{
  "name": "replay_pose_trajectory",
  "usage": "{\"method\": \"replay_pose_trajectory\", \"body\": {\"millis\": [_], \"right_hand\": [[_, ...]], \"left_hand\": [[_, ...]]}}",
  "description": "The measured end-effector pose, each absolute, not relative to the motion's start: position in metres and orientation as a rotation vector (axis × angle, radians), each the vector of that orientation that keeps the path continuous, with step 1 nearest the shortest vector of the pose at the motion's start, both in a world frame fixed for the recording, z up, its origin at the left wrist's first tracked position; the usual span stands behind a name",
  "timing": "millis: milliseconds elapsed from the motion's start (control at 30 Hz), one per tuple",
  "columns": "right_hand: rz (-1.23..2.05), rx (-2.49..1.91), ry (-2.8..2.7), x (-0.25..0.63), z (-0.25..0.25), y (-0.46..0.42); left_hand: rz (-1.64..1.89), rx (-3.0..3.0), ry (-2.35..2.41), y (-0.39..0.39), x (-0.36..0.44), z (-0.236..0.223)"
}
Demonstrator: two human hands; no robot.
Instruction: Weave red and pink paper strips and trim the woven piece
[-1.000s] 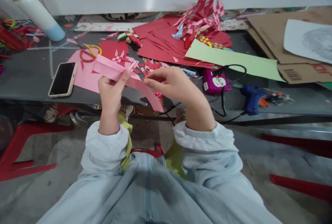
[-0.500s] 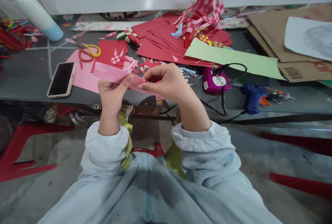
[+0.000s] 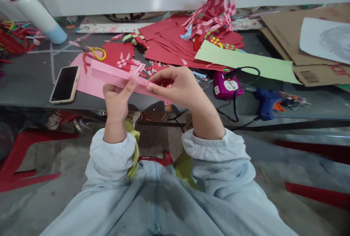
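Note:
A long folded strip of pink paper (image 3: 109, 73) is held up between my hands above the table's front edge. My left hand (image 3: 117, 99) pinches it near the middle, thumb on top. The thumb and fingertips of my right hand (image 3: 173, 84) grip it further to the right. Behind the strip lies a larger pink sheet (image 3: 90, 84) on the table. Scissors (image 3: 97, 53) with one yellow and one red handle rest at its upper edge. Small pink and red paper scraps (image 3: 138, 67) lie just beyond my hands.
A phone (image 3: 65, 84) and a bottle (image 3: 35, 13) stand to the left. Red paper sheets (image 3: 166, 46), woven strips (image 3: 216, 17) and a pale green sheet (image 3: 243, 62) cover the back. Rightward are a purple box (image 3: 226, 84), a corded glue gun (image 3: 266, 103) and cardboard (image 3: 284, 35).
The pink strip has slid leftward, so more of it reaches out past my left hand and covers part of the scissors' red handle. Both hands have barely moved.

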State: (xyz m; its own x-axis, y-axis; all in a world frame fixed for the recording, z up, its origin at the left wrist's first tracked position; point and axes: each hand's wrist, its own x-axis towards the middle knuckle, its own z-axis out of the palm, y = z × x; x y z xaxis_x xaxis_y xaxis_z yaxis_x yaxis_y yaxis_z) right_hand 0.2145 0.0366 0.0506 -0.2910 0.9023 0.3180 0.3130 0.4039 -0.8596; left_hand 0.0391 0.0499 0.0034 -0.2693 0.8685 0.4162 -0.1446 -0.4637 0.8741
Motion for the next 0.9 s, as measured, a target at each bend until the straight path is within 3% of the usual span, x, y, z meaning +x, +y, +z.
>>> {"method": "replay_pose_trajectory", "body": {"millis": [233,900], "right_hand": [[0.645,-1.1,-1.913,0.211,0.054,0.033],[0.745,-1.11,-1.851,0.21,0.053,0.034]], "left_hand": [[1.663,1.425,0.835,0.045,0.043,0.009],[1.798,1.025,0.963,0.048,0.055,0.01]]}}
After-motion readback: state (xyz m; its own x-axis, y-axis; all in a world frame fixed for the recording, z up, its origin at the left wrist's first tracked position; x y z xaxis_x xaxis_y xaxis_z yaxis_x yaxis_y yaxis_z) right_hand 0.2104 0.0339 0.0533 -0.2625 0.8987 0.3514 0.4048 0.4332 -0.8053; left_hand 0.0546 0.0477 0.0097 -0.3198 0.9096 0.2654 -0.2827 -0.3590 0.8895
